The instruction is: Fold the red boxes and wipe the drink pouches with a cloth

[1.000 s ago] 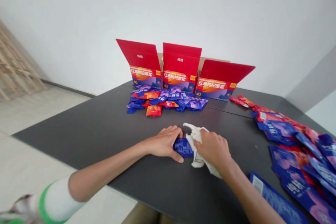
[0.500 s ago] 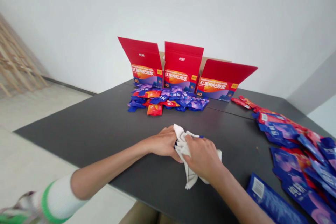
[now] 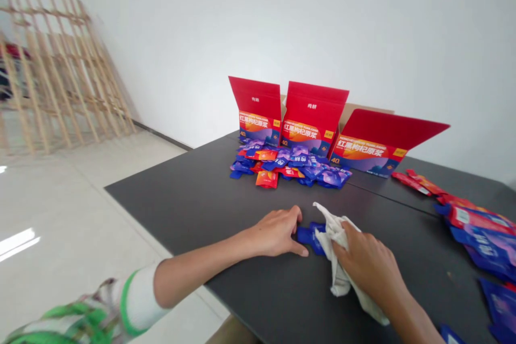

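A small blue pouch (image 3: 316,237) lies on the dark table, its spout end pointing toward my left hand (image 3: 278,232). The thumb and fingers of that hand are spread on either side of the spout end, with a gap around it. My right hand (image 3: 368,258) grips a crumpled white cloth (image 3: 337,274), which covers the right part of the pouch. Beyond my hands, a pile of blue and red pouches (image 3: 288,164) lies before the open red boxes (image 3: 308,134).
More blue and red pouches (image 3: 484,236) spread along the table's right side. The dark tabletop (image 3: 193,204) has its left edge above a pale tiled floor (image 3: 97,226). Wooden slatted frames (image 3: 60,75) lean against the wall at the far left.
The view has turned left, shifting the table's contents rightward in it. My left hand has come away from the cloth and opened, and the blue pouch shows more between my hands.
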The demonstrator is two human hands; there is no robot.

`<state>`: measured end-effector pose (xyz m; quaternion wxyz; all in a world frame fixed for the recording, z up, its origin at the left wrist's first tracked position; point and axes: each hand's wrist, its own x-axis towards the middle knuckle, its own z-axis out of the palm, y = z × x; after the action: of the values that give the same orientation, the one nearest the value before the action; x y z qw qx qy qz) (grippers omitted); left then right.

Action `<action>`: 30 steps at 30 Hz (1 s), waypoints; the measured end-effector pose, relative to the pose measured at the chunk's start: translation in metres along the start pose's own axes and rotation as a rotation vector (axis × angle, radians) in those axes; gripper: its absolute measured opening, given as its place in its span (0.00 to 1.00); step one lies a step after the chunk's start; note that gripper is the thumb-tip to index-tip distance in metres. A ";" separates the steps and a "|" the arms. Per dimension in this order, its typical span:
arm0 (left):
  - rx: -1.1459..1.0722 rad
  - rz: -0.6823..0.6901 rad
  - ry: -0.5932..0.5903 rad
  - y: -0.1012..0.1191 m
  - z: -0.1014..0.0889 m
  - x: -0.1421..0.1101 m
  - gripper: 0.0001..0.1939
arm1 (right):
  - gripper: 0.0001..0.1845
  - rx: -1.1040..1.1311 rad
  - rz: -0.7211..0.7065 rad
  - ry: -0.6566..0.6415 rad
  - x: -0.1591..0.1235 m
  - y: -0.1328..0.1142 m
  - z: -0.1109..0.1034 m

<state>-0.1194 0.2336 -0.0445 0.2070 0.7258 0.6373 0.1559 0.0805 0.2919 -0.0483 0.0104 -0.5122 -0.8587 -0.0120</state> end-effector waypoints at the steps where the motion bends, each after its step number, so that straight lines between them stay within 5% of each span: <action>1: -0.004 -0.007 0.001 -0.001 0.000 0.000 0.25 | 0.18 0.003 0.020 -0.005 0.002 0.004 0.001; 4: 0.012 0.019 0.035 -0.002 0.003 0.002 0.12 | 0.20 0.003 0.021 0.002 0.004 0.009 0.002; 11: 0.053 0.122 0.019 0.002 0.008 0.002 0.06 | 0.15 0.032 -0.192 0.073 -0.004 -0.014 0.003; 17: 0.087 0.143 0.048 0.005 0.014 0.003 0.06 | 0.13 -0.065 0.004 0.075 0.005 -0.003 0.003; 21: 0.114 0.153 0.065 0.005 0.016 0.003 0.04 | 0.16 -0.019 -0.216 0.084 0.003 -0.007 0.004; 26: 0.118 0.146 0.063 0.008 0.014 0.003 0.06 | 0.15 -0.073 -0.021 0.073 0.004 -0.006 -0.001; 30: 0.121 0.140 0.064 0.009 0.013 0.003 0.03 | 0.15 -0.003 -0.223 0.051 0.001 -0.010 0.000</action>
<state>-0.1048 0.2343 -0.0517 0.1309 0.7743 0.5996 0.1543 0.0712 0.2878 -0.0481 0.0302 -0.4130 -0.9098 -0.0275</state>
